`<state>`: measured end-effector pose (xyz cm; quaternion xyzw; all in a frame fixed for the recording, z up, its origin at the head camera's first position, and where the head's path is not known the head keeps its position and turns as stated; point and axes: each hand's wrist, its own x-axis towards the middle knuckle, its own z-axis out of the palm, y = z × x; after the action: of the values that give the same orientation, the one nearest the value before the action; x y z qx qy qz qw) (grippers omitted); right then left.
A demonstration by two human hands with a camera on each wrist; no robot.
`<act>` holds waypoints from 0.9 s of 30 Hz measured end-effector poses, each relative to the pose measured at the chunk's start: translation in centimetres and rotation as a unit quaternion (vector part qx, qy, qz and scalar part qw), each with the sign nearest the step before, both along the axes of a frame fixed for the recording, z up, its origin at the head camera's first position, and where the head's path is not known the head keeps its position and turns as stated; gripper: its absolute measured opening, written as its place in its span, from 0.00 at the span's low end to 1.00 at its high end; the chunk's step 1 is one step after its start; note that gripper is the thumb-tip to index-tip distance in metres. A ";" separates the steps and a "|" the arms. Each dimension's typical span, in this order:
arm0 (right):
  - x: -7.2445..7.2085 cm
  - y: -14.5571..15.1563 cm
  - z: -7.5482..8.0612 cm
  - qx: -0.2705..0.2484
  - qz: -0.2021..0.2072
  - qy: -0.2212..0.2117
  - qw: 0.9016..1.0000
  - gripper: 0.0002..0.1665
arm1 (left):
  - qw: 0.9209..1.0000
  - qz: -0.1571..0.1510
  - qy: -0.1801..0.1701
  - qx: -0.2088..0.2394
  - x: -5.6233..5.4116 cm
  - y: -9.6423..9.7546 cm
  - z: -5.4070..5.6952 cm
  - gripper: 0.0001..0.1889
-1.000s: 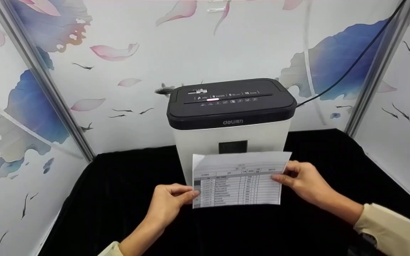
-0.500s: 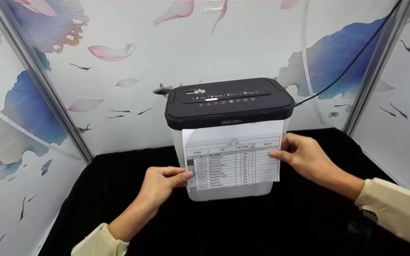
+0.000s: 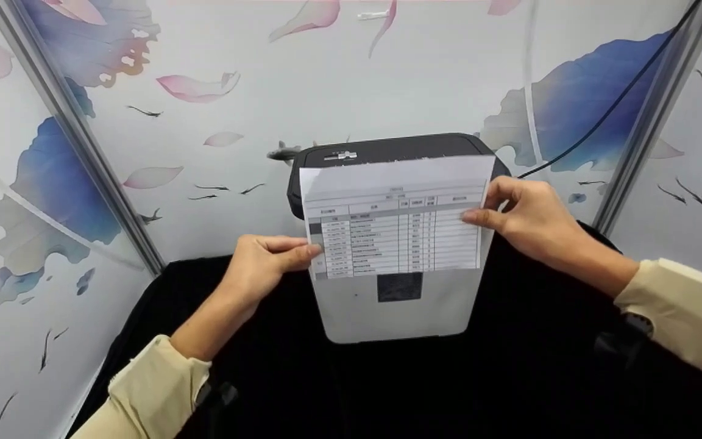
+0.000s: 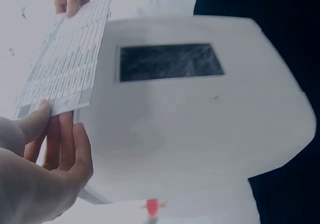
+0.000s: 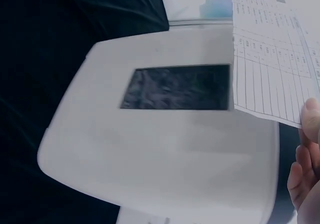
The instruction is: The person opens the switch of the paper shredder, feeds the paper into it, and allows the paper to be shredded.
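Observation:
Between both hands a sheet of paper (image 3: 387, 225) printed with a table is held up in front of a paper shredder (image 3: 351, 314). My left hand (image 3: 265, 262) pinches the sheet's left edge between thumb and fingers; the left wrist view shows the thumb on the printed face of the paper (image 4: 65, 59). On the opposite edge, my right hand (image 3: 528, 213) pinches the sheet a little higher. The paper's top edge overlaps the shredder's black lid (image 3: 400, 148) in the head view and hides its slot. Below the sheet, the dark window (image 3: 400, 286) on the white bin shows.
Black cloth (image 3: 412, 390) covers the surface under the shredder. A black cable (image 3: 607, 116) runs from the shredder's right up to the corner. Printed wall panels with metal posts (image 3: 77, 134) enclose the back and sides.
Both hands have raised the paper, from low in front of the bin up to the lid. The grip on both edges stays the same, and the shredder's lower front has come into view.

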<state>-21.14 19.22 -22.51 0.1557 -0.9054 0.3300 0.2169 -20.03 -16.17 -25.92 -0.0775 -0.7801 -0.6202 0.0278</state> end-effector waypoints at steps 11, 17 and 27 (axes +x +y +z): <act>-2.1 -0.4 5.2 0.025 -0.009 -0.024 0.999 0.14 | 0.999 0.000 0.030 -0.033 -1.9 0.1 4.1 0.15; -3.5 -0.3 7.9 0.036 -0.017 -0.005 0.999 0.15 | 0.994 0.036 0.078 -0.066 -3.7 0.7 7.2 0.16; -5.2 -0.3 10.2 0.036 -0.042 0.013 0.998 0.14 | 0.990 0.070 0.107 -0.055 -6.4 1.8 8.8 0.15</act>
<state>-26.31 18.91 -12.34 0.1296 -0.9196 0.2856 0.2368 -26.45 -14.41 -17.09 -0.0897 -0.8093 -0.5608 0.1501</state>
